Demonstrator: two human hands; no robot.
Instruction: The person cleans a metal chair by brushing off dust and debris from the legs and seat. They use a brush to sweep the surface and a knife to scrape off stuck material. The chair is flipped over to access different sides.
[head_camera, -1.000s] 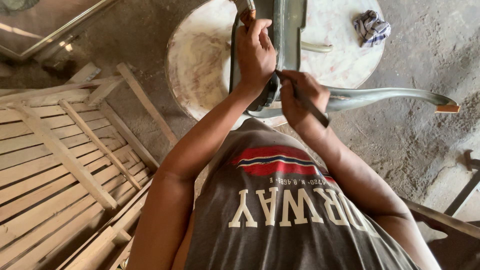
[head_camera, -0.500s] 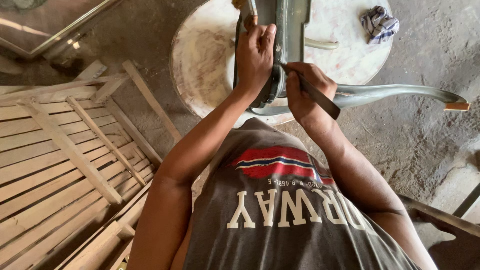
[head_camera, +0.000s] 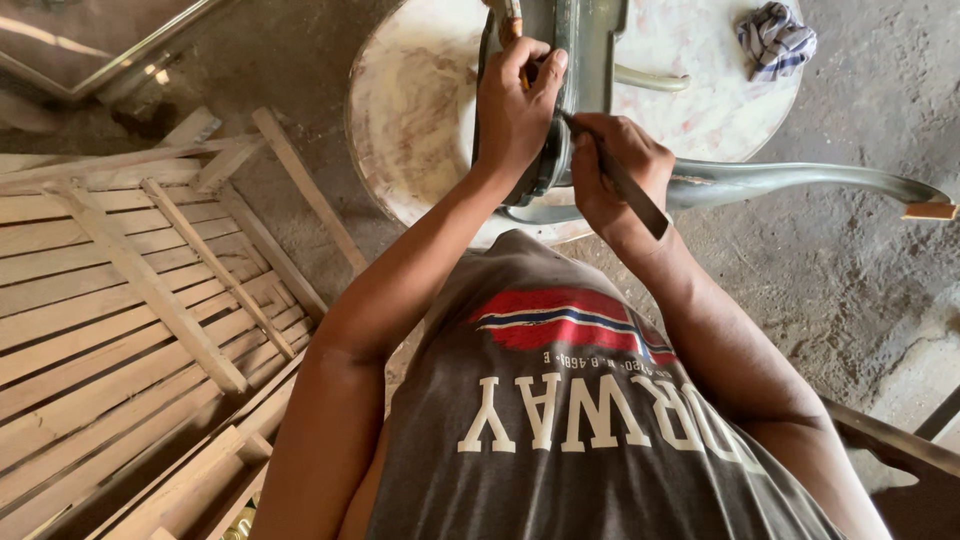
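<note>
A dark green painted chair frame (head_camera: 585, 40) lies across a round pale tabletop (head_camera: 420, 130); one curved leg (head_camera: 800, 180) reaches out to the right. My left hand (head_camera: 515, 100) grips the frame's edge from above. My right hand (head_camera: 610, 165) is closed on a flat metal blade tool (head_camera: 630, 190), its tip pressed against the frame beside my left hand. The blade's back end sticks out past my wrist.
A stack of slatted wooden frames (head_camera: 140, 300) fills the left side. A checked cloth (head_camera: 775, 40) lies on the table's far right. Rough concrete floor (head_camera: 860, 300) spreads to the right, with a wooden piece (head_camera: 890, 440) at the lower right.
My right hand has turned and shifted slightly, so the blade now points more steeply toward the frame. My left hand keeps its grip in the same place.
</note>
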